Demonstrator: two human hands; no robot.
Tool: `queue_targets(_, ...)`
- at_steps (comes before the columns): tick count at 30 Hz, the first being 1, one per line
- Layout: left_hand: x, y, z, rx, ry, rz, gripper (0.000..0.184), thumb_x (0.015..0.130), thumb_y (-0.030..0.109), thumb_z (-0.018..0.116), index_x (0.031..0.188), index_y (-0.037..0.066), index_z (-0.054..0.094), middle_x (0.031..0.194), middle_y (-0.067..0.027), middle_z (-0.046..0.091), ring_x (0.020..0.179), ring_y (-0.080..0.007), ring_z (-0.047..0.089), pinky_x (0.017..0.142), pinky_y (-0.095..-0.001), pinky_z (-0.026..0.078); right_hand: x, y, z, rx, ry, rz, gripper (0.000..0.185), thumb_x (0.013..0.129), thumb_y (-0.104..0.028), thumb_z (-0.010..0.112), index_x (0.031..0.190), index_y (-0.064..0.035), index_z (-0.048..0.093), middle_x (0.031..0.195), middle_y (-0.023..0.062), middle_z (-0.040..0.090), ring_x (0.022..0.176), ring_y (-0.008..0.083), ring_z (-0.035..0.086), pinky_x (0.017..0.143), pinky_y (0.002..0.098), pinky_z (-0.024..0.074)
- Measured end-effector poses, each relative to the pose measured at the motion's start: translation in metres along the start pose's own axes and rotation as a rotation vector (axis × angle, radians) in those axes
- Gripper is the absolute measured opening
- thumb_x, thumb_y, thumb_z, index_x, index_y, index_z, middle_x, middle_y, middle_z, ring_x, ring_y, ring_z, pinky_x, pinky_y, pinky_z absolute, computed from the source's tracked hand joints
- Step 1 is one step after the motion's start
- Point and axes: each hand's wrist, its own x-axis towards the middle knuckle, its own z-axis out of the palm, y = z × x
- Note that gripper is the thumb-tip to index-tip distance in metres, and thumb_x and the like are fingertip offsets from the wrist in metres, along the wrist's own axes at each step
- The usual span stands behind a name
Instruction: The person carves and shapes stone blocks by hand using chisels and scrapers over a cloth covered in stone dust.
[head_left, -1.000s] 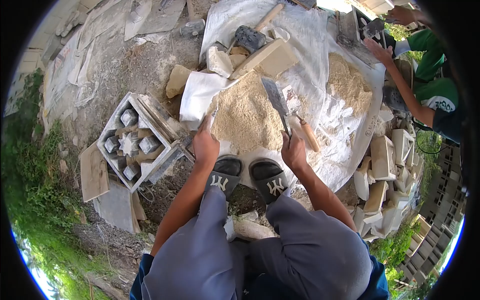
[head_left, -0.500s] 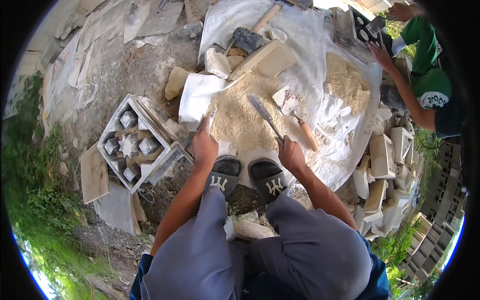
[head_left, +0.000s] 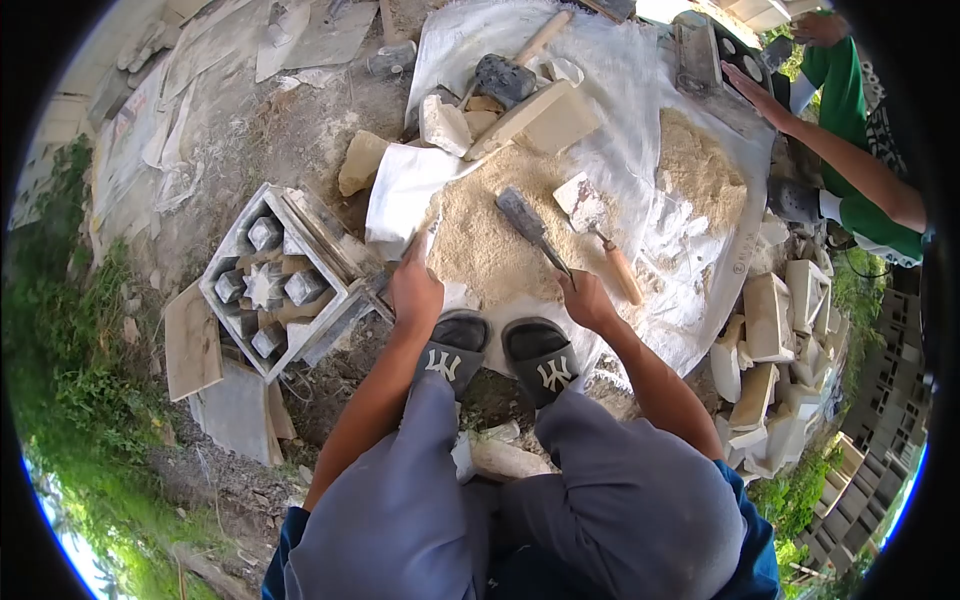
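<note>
My right hand [head_left: 587,300] is closed round the handle of a narrow trowel [head_left: 522,214], its dark flat blade over the pale sandy powder [head_left: 490,240]. My left hand [head_left: 416,287] is closed at the powder's left side, gripping the edge of the white sheet [head_left: 400,195], which is folded up there. To the right of the narrow trowel lies a second trowel [head_left: 618,268] with a wooden handle and a powder-coated blade. Both hands are just beyond my sandalled feet.
A mould [head_left: 325,335] with a star-shaped centre sits left. Behind the powder lie a mallet [head_left: 506,80] and a pale block [head_left: 548,117]. Broken cast pieces [head_left: 768,318] are stacked right. At upper right a co-worker's hand [head_left: 752,92] rests by another mould.
The narrow trowel's blade has turned to show more of its flat face. My left hand keeps its place on the sheet. The co-worker's arms have shifted at upper right.
</note>
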Motion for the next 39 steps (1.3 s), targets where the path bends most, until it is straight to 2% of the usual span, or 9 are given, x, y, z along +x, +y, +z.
queue_targets(1,0.001,0.001,0.000,-0.002,-0.004,-0.007,0.063,0.082,-0.014,0.051,0.144,-0.002,0.056,0.142,-0.0247,0.060,0.129,-0.0392,0.060,0.109,-0.0430,0.049,0.005,-0.007,-0.007,0.140,-0.109,0.051,0.055,0.109,-0.048,0.048,0.082,-0.0013,0.055,0.056,0.0171,0.056,0.048,0.0310,0.055,0.049,0.0474,0.0457)
queue_targets(2,-0.001,0.002,0.000,-0.007,-0.012,-0.017,0.063,0.083,-0.013,0.051,0.144,-0.001,0.056,0.142,-0.0245,0.060,0.129,-0.0390,0.060,0.109,-0.0428,0.049,0.004,-0.010,-0.018,0.552,-0.320,0.294,0.060,0.110,-0.056,0.041,0.076,-0.0082,0.049,0.054,0.0013,0.043,0.043,0.0137,0.038,0.038,0.0351,0.0331)
queue_targets(6,0.001,0.003,0.001,-0.014,-0.017,-0.032,0.062,0.083,-0.013,0.052,0.144,-0.001,0.057,0.143,-0.0242,0.060,0.129,-0.0386,0.060,0.109,-0.0429,0.049,-0.006,-0.016,-0.035,1.161,-0.575,0.475,0.059,0.111,-0.060,0.033,0.071,-0.0169,0.035,0.057,-0.0092,0.021,0.043,0.0057,0.017,0.037,0.0263,0.0112)
queue_targets(18,0.002,0.011,-0.004,-0.022,-0.018,-0.017,0.051,0.089,-0.004,0.057,0.140,0.001,0.062,0.136,-0.0239,0.065,0.127,-0.0394,0.062,0.107,-0.0444,0.051,-0.030,0.000,-0.031,1.569,-0.938,0.549,0.062,0.109,-0.064,0.028,0.069,-0.0177,0.037,0.054,-0.0097,0.023,0.040,0.0037,0.015,0.032,0.0237,0.0135)
queue_targets(21,0.008,0.022,-0.004,0.052,0.130,0.234,0.042,0.096,0.009,0.064,0.137,0.001,0.064,0.133,-0.0223,0.067,0.116,-0.0339,0.070,0.102,-0.0424,0.054,-0.035,-0.007,-0.028,1.597,-0.956,0.553,0.063,0.109,-0.065,0.029,0.070,-0.0172,0.040,0.054,-0.0095,0.025,0.039,0.0034,0.016,0.032,0.0237,0.0142)
queue_targets(23,0.015,0.039,0.001,-0.475,-0.108,-0.008,0.043,0.099,0.025,0.070,0.133,-0.001,0.066,0.122,-0.0192,0.073,0.098,-0.0251,0.076,0.088,-0.0372,0.060,-0.036,-0.009,-0.025,1.623,-1.000,0.522,0.062,0.109,-0.065,0.030,0.071,-0.0168,0.041,0.054,-0.0093,0.025,0.040,0.0034,0.017,0.032,0.0235,0.0146)
queue_targets(26,0.029,0.061,0.011,-0.724,-0.363,-0.289,0.050,0.097,0.032,0.076,0.128,-0.006,0.067,0.107,-0.0161,0.076,0.086,-0.0179,0.075,0.075,-0.0305,0.062,-0.037,-0.017,-0.022,1.637,-1.020,0.511,0.062,0.108,-0.065,0.031,0.072,-0.0166,0.042,0.055,-0.0093,0.026,0.041,0.0038,0.018,0.033,0.0234,0.0163)
queue_targets(29,0.035,0.079,0.016,-0.804,-0.345,-0.348,0.048,0.092,0.030,0.082,0.115,-0.010,0.071,0.089,-0.0145,0.076,0.072,-0.0155,0.074,0.065,-0.0280,0.061,-0.036,-0.026,-0.019,1.648,-1.020,0.509,0.062,0.108,-0.066,0.030,0.073,-0.0160,0.042,0.056,-0.0093,0.026,0.041,0.0041,0.018,0.033,0.0235,0.0174)
queue_targets(39,0.032,0.094,0.026,-0.959,-0.267,-0.409,0.026,0.098,0.016,0.074,0.101,-0.010,0.072,0.086,-0.0132,0.074,0.072,-0.0193,0.074,0.065,-0.0296,0.062,-0.035,-0.025,-0.011,1.706,-1.021,0.485,0.062,0.108,-0.066,0.032,0.075,-0.0144,0.044,0.055,-0.0080,0.028,0.040,0.0045,0.019,0.034,0.0244,0.0176)
